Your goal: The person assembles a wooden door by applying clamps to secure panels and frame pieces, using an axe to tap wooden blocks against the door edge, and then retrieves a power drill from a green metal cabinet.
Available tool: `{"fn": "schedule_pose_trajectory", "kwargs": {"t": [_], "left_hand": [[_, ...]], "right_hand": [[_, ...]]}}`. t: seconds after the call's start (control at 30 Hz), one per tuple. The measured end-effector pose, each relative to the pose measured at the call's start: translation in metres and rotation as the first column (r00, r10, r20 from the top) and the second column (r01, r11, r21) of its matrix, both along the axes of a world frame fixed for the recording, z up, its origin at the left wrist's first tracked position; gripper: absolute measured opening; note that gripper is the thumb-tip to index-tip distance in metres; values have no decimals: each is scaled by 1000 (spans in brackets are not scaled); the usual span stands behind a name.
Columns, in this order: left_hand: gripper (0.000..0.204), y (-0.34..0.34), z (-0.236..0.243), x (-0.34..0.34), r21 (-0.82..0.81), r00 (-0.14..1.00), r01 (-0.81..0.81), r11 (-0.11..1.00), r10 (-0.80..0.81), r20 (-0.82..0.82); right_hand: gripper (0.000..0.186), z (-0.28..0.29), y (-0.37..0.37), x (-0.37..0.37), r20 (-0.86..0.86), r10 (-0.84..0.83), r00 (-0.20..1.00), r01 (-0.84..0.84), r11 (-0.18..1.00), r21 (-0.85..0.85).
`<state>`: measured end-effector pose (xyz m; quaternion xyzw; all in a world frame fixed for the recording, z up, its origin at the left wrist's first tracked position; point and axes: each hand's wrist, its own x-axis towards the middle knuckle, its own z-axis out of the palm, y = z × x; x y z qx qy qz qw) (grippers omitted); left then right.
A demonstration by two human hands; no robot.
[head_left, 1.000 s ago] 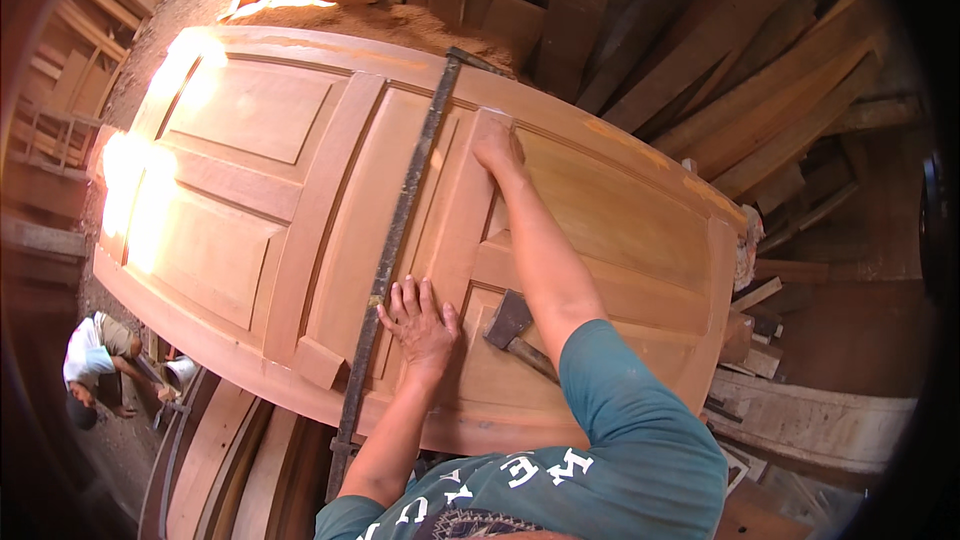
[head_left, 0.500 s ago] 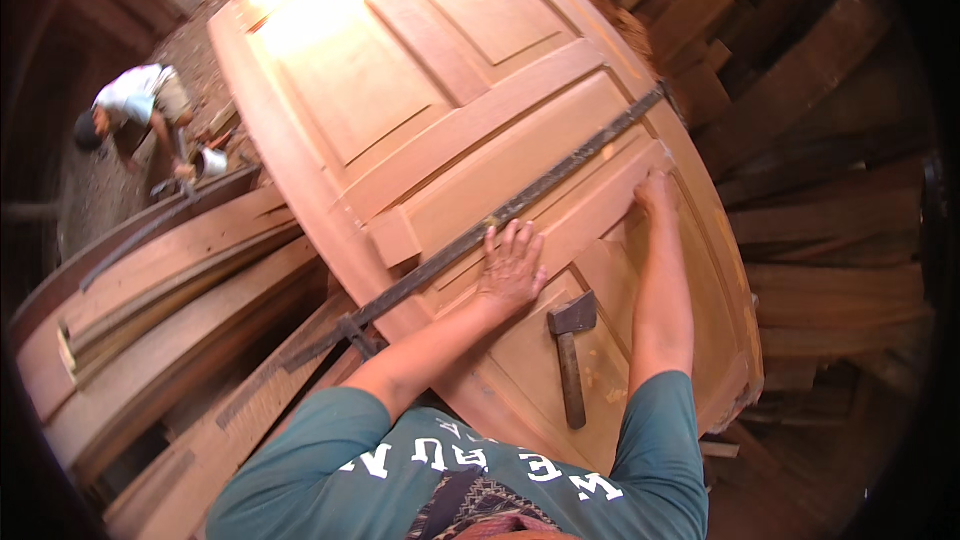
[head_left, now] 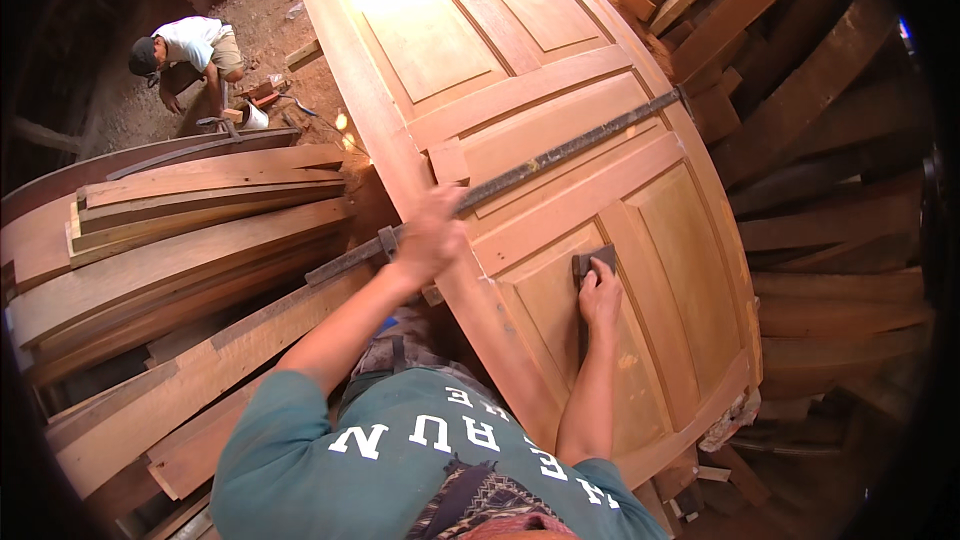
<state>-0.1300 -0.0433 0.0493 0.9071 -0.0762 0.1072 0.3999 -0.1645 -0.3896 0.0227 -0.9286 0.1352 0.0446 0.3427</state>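
A panelled wooden door [head_left: 520, 95] lies in front of me, with a long dark metal bar clamp [head_left: 560, 153] across it. My left hand [head_left: 432, 237] is at the clamp's bar, over the door's left edge. Its fingers are smeared by motion, so its grip cannot be made out. On the lower panels, my right hand [head_left: 602, 297] is closed around a small hatchet [head_left: 598, 259] close below its dark head. Most of the wooden handle is hidden behind the hand and forearm.
Curved boards [head_left: 200, 230] are stacked on the left, and more timber [head_left: 830, 230] is piled along the right. At the far left a person [head_left: 190, 45] bends low beside a white bucket [head_left: 256, 118]. Bright light washes out the door's far end.
My left hand has gone from the middle of the door to the clamp near its left edge. My right hand has left the crosspiece and taken hold of the hatchet. The view has shifted.
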Motion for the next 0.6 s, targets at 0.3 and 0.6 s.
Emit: {"fn": "schedule_pose_trajectory", "kwargs": {"t": [0.3, 0.6], "left_hand": [[57, 184, 17, -126, 341, 623, -85, 936, 317, -715], [36, 246, -66, -49, -300, 68, 172, 938, -315, -947]], "right_hand": [[45, 15, 54, -112, 122, 285, 951, -244, 930, -274], [30, 12, 184, -65, 139, 314, 939, -316, 949, -8]]}}
